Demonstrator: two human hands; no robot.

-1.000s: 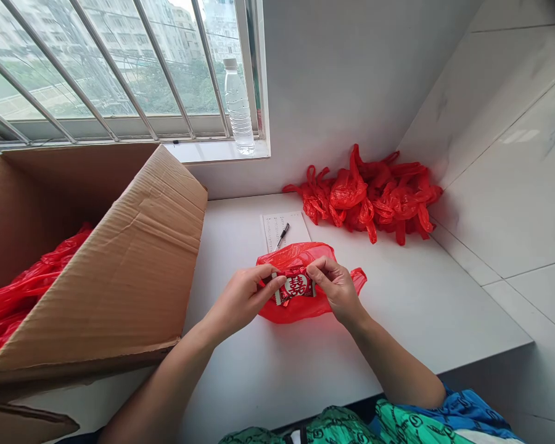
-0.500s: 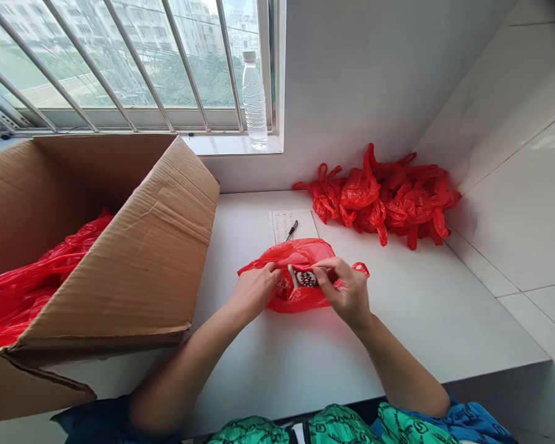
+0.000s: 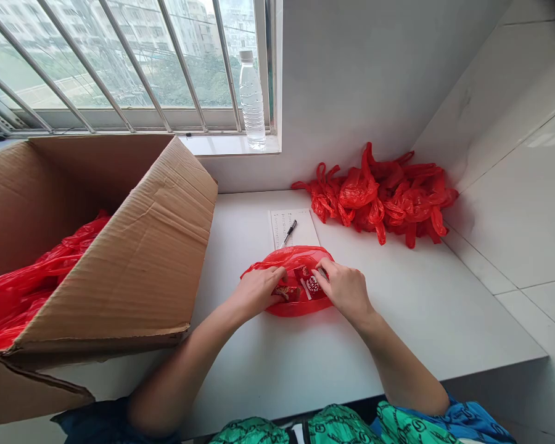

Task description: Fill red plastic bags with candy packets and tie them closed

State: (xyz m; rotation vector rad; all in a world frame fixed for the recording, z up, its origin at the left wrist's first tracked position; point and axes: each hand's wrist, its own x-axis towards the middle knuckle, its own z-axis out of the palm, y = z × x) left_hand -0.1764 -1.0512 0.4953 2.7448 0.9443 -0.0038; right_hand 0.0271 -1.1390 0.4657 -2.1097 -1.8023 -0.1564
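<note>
A red plastic bag (image 3: 300, 308) lies on the white table with its mouth spread open between my hands. Inside are small red packets; one packet (image 3: 311, 283) has dark-and-white round lettering and a pale stick-like strip (image 3: 305, 290) beside it. My left hand (image 3: 259, 288) reaches over the bag's left side, fingers and thumb closed around the end of another small red packet (image 3: 287, 293). From the right, my right hand (image 3: 345, 287) pinches at the upper right edge of the lettered packet. The fingertips partly cover both packets.
A large cardboard box (image 3: 157, 240) holding red plastic bags (image 3: 50, 265) stands at left. Behind the bag lie a printed sheet (image 3: 300, 225) and a pen (image 3: 290, 230). Tied red bags (image 3: 388, 200) are heaped against the wall. A water bottle (image 3: 253, 105) stands on the windowsill.
Inside the bag the lettered packet has tilted and shifted slightly, and more of the red packet by my left hand shows. My right hand has moved a little lower and its fingers have drawn in.
</note>
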